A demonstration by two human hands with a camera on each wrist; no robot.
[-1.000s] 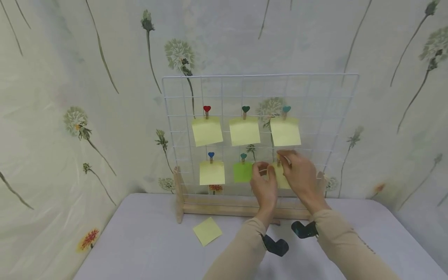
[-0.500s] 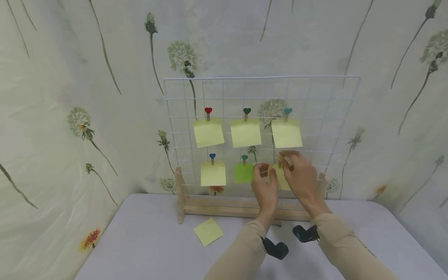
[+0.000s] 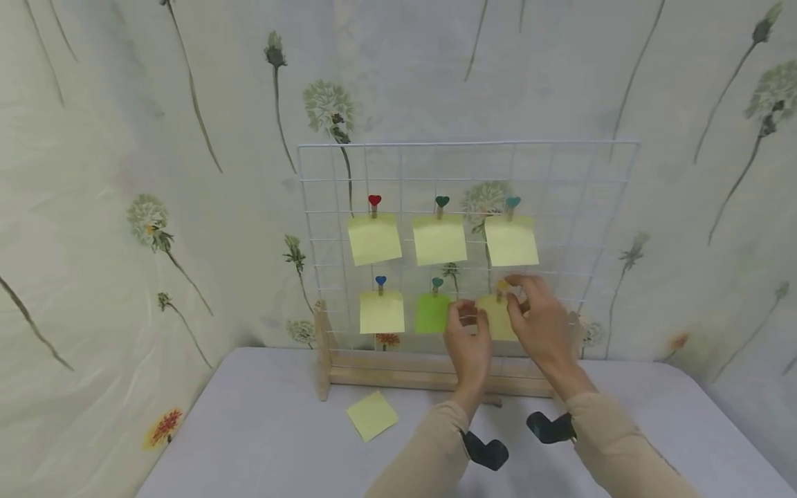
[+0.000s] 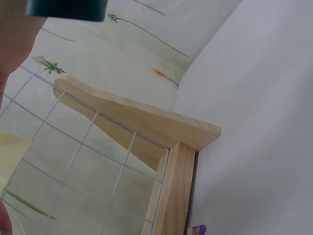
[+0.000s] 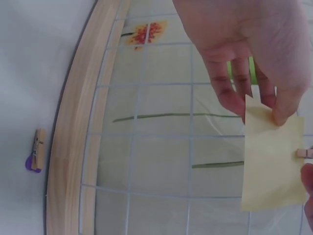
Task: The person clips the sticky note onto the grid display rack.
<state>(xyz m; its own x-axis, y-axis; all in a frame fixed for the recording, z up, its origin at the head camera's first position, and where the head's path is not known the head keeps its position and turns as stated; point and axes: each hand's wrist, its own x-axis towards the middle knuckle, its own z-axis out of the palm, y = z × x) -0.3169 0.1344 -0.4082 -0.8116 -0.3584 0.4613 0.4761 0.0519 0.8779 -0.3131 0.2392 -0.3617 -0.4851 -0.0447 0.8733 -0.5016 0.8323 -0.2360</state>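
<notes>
My left hand [image 3: 470, 349] pinches the left edge of a pale yellow sticky note [image 3: 495, 321], thumb in front and fingers behind, as the right wrist view shows. A clothespin [image 3: 501, 286] with a yellow head holds this note at the top on the white wire grid [image 3: 560, 228]. My right hand [image 3: 544, 328] is just right of that clothespin, thumb and index finger parted right beside it. To the left, a green sticky note [image 3: 429, 315] hangs from a teal heart clothespin [image 3: 437, 283].
More yellow notes hang by heart clothespins, such as this upper-left note [image 3: 375, 240]. The grid stands in a wooden base [image 3: 405, 375] on the white table [image 3: 261, 429]. A loose yellow note [image 3: 372, 416] lies in front. A purple-headed clothespin [image 5: 37, 151] lies beside the base.
My right fingers have drawn slightly right, off the yellow clothespin, which now shows more fully. My left hand has shifted a little down and left. The head view has tilted slightly.
</notes>
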